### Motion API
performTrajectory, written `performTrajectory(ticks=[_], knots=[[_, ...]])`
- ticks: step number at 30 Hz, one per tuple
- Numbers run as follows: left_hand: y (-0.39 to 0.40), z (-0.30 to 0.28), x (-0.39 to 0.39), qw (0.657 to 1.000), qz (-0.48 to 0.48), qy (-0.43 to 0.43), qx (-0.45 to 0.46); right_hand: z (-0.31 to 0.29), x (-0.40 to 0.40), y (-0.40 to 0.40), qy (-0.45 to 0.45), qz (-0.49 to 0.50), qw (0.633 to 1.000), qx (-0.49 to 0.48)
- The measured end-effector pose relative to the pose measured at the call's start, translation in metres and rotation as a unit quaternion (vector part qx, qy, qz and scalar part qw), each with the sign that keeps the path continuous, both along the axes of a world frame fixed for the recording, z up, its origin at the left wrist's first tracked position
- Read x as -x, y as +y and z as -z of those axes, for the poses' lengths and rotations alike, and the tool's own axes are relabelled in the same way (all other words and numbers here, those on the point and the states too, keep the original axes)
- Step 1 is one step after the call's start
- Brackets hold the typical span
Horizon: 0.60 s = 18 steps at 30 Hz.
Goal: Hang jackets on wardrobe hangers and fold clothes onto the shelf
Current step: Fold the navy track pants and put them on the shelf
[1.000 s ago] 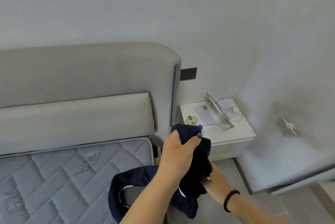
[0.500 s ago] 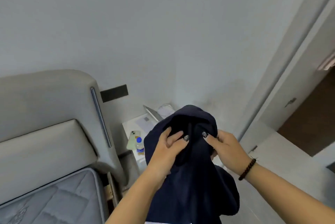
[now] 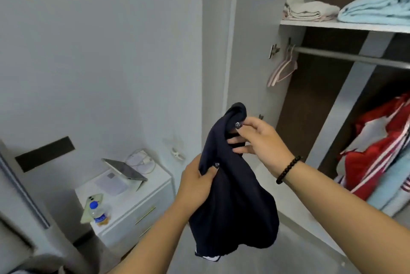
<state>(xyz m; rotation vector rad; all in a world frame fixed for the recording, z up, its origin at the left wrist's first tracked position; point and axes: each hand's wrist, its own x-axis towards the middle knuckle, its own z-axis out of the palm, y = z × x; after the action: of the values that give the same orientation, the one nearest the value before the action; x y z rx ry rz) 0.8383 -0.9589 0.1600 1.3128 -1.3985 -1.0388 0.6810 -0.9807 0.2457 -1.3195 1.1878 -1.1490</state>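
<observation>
Holding a navy garment (image 3: 233, 196) up before an open wardrobe (image 3: 310, 100), a person pinches its bunched top in the right hand (image 3: 259, 140), while the left hand (image 3: 195, 182) has its grip closed around the cloth lower down at 7 o'clock. Pale hangers (image 3: 282, 67) dangle from the rail (image 3: 355, 57) at 1 o'clock, under a shelf (image 3: 343, 25) of folded towels (image 3: 310, 9). A red striped jacket (image 3: 377, 147) lies at 3 o'clock; a white bedside table (image 3: 137, 198) stands at 8 o'clock.
</observation>
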Motion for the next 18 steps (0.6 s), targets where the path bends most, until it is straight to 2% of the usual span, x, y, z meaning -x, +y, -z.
performTrajectory(ticks=[2,4,7,9,11,15,18], knots=[[-0.009,-0.023,0.025,0.999,0.019,0.028,0.015,0.004,0.040,0.016,0.123,0.002,0.991,0.054],[-0.017,-0.047,0.047,0.998,0.027,0.049,0.017,0.013,0.076,0.035,0.237,-0.005,0.967,0.098],[-0.028,-0.080,0.077,0.994,0.044,0.100,-0.003,0.024,0.118,0.059,0.352,-0.020,0.930,0.101],[-0.036,-0.098,0.095,0.988,0.050,0.142,-0.029,0.028,0.136,0.068,0.400,0.004,0.912,0.092],[-0.045,-0.110,0.110,0.981,0.064,0.173,-0.067,0.028,0.151,0.066,0.368,0.077,0.920,0.113],[-0.060,-0.111,0.141,0.963,0.083,0.193,-0.169,0.026,0.163,0.055,0.201,0.191,0.955,0.104],[-0.077,-0.098,0.154,0.955,0.071,0.202,-0.204,0.029,0.157,0.051,0.133,0.247,0.951,0.132]])
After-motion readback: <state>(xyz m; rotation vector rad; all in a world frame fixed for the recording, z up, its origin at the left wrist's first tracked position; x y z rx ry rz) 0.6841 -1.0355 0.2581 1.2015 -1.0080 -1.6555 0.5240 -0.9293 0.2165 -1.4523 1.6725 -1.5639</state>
